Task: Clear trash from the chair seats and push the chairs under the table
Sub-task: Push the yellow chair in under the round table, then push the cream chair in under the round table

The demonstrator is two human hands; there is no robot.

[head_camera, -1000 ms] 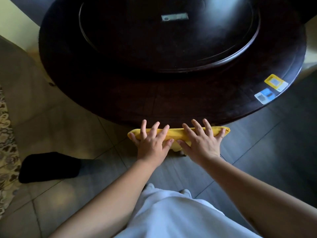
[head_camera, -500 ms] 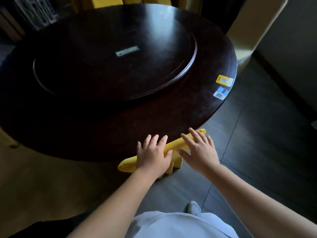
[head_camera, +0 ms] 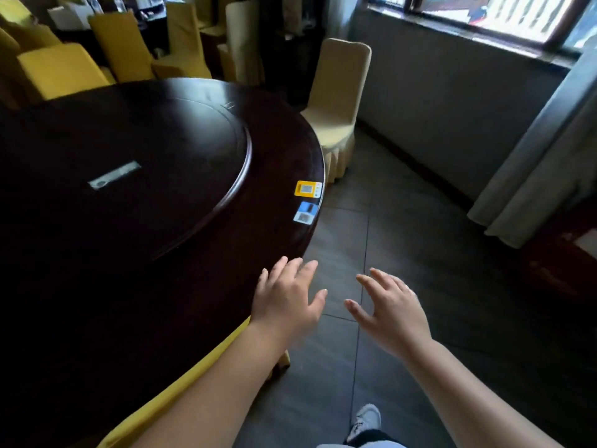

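A round dark wooden table with a raised turntable fills the left of the view. Under its near edge sits a yellow-covered chair, only the top of its back showing beneath my left forearm. My left hand hovers over the table's rim, fingers spread, holding nothing. My right hand floats over the floor to the right, also spread and holding nothing. A cream-covered chair stands at the table's far right edge, its seat partly out from under the table. I see no trash on its seat.
Several yellow and cream chairs crowd the far left. A grey wall with a window and a curtain runs along the right. Dark tiled floor lies between table and wall. Two stickers sit on the rim.
Both hands have let go of the yellow chair's back and lifted off it. My view has swung up and to the right, toward the cream chair and the window.
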